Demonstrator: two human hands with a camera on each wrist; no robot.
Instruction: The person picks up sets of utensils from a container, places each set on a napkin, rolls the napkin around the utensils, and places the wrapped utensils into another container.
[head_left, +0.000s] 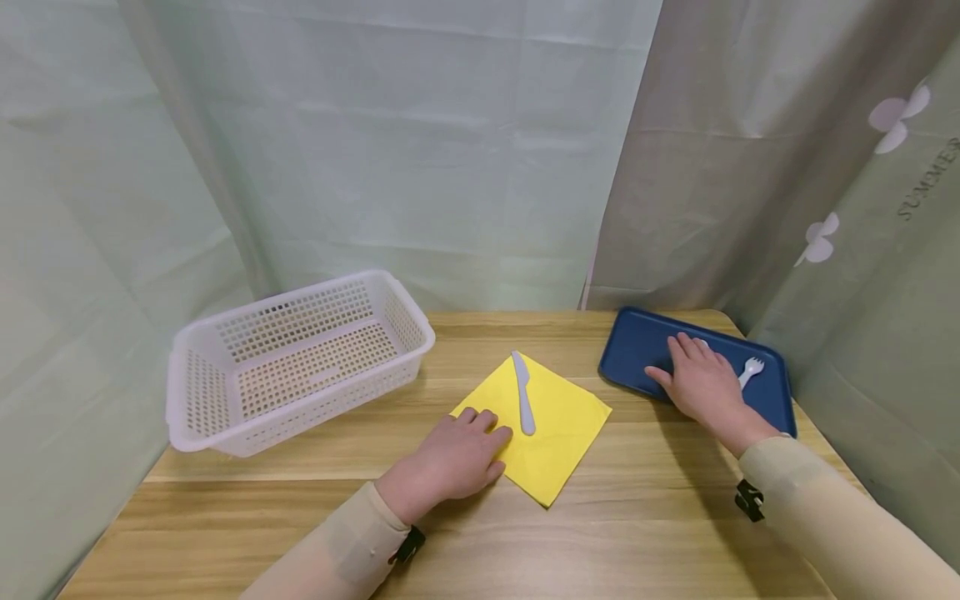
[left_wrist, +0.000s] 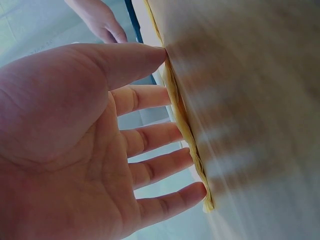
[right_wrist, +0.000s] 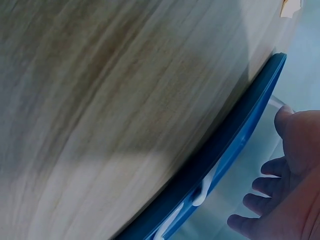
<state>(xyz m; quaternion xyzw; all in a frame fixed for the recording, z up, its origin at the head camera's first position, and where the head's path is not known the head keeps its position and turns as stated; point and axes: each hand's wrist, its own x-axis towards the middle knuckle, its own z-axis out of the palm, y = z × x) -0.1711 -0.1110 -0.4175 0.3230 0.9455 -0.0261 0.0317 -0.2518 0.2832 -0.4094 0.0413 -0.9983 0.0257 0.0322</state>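
My left hand (head_left: 452,457) rests at the near left edge of a folded yellow napkin (head_left: 564,423), its fingers loosely extended and touching it. On the napkin lies a pale plastic knife (head_left: 524,398), just beyond the fingertips. My right hand (head_left: 702,381) is spread over a dark blue tray (head_left: 632,350), palm down. The right wrist view shows this hand above the tray rim (right_wrist: 235,122) with nothing in its grasp. A white fork (head_left: 752,367) lies on the tray to the right of the hand. Another white utensil (right_wrist: 204,189) is mostly hidden behind the hand in the head view.
A white perforated plastic basket (head_left: 330,398) stands on the left of the wooden table (head_left: 637,517). Pale curtains (head_left: 420,158) hang close behind the table and along both sides.
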